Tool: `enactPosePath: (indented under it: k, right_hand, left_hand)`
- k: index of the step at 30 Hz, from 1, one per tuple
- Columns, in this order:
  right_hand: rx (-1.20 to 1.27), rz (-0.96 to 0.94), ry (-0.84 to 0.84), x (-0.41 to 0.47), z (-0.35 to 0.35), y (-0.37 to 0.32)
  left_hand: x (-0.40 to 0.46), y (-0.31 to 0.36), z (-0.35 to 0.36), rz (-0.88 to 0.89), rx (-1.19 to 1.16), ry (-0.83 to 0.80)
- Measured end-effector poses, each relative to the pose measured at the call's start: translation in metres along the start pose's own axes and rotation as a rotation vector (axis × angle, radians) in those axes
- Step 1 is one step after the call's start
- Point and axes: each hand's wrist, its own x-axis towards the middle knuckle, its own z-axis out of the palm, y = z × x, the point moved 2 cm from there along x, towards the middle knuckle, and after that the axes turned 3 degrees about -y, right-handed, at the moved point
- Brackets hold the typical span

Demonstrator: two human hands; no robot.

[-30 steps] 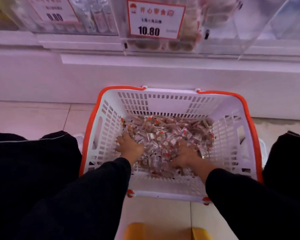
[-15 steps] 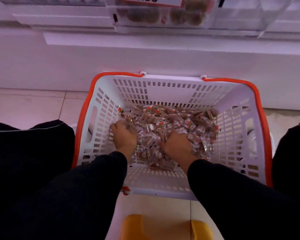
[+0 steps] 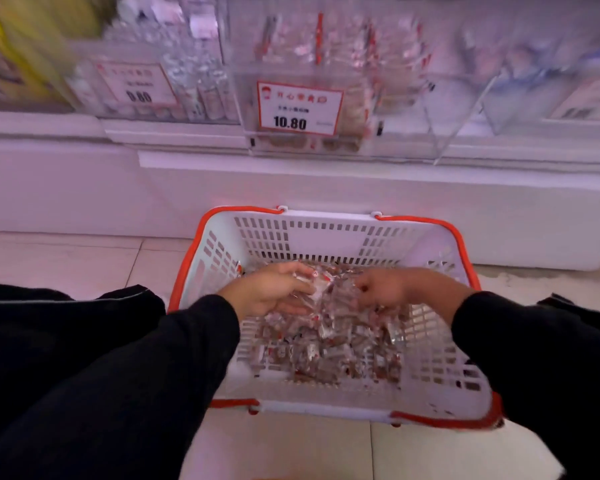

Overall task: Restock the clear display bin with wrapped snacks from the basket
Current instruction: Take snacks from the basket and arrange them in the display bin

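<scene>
Basket [image 3: 329,233] parked on the floor right below the shelf, wrapped snacks [image 3: 329,344] heaped inside. Left hand [image 3: 271,294] and right hand [image 3: 385,289] both curled round a shared scoop of them, raised above the heap. Clear display bin [image 3: 388,81] up on the shelf edge, price tag [image 3: 298,108] reading 10.80.

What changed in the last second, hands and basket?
Both hands came up out of the pile: the left hand and right hand now cup a shared bunch of wrapped snacks between them, lifted above the heap, where before they were dug into it. The head camera tilted up, showing more of the clear display bin. The basket stayed on the floor.
</scene>
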Motion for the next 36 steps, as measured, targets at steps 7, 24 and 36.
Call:
enactPosePath:
  k: [7, 24, 36]
  right_hand:
    - [0.206, -0.249, 0.014, -0.148, -0.090, -0.068]
    - [0.535, -0.768, 0.698, -0.242, -0.120, -0.127]
    - [0.730, -0.680, 0.846, -0.207, -0.080, -0.142]
  left_hand:
    - [-0.114, 0.152, 0.026, 0.120, 0.706, -0.077]
    - [-0.185, 0.209, 0.082, 0.735, -0.074, 0.055]
    - [-0.176, 0.201, 0.098, 0.856, 0.086, 0.128]
